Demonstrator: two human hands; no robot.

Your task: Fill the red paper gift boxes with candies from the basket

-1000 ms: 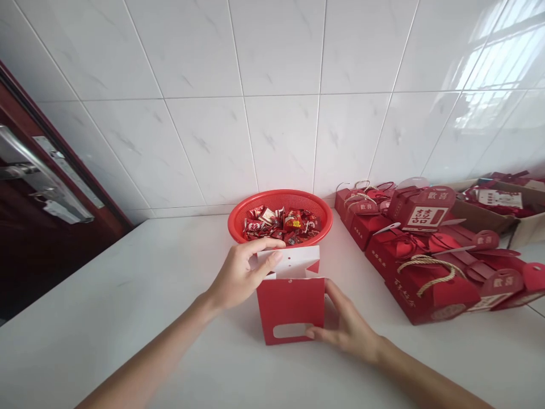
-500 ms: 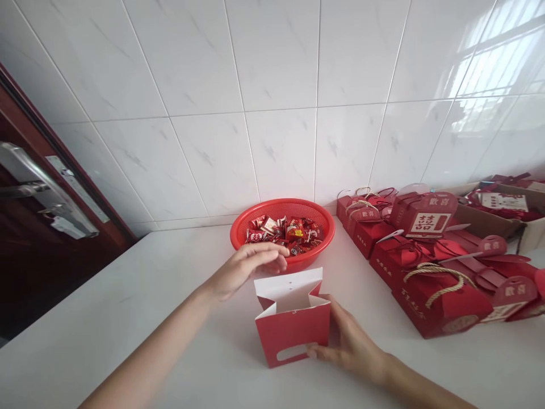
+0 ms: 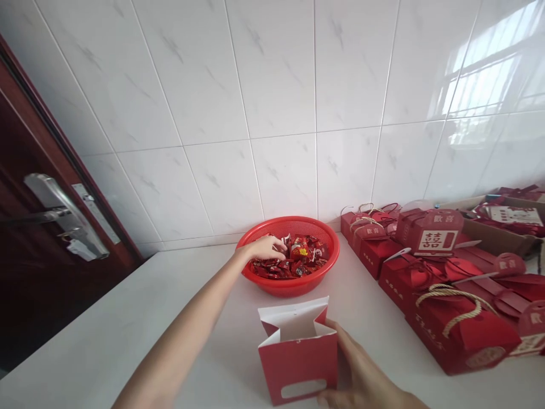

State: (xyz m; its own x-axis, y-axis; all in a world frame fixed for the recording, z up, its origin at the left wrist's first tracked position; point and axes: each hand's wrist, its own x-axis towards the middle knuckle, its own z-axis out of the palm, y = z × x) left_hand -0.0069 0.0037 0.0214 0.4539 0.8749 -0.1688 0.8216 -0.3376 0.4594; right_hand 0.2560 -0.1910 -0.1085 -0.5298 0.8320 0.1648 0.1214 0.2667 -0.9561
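Observation:
A red oval basket (image 3: 289,288) stands by the wall, full of small red wrapped packets (image 3: 300,250). Over its left part is my left hand (image 3: 267,248), palm down, fingers bent onto the packets; whether it holds one is hidden. Nearer me an open-topped red paper box (image 3: 298,363) with a white inside stands upright on the table. My right hand (image 3: 355,375) grips this box at its right side, thumb at the lower front corner and fingers behind the right edge.
Several closed red boxes (image 3: 460,335) with rope handles are grouped on the right of the white table (image 3: 128,318). Behind them lies an open cardboard carton (image 3: 494,234). A tiled wall (image 3: 281,176) is at the back, a dark red door (image 3: 34,272) at the left.
My left hand has moved forward from above the paper box into the basket. My right hand still grips the box. The view has tilted, so everything on the table sits lower.

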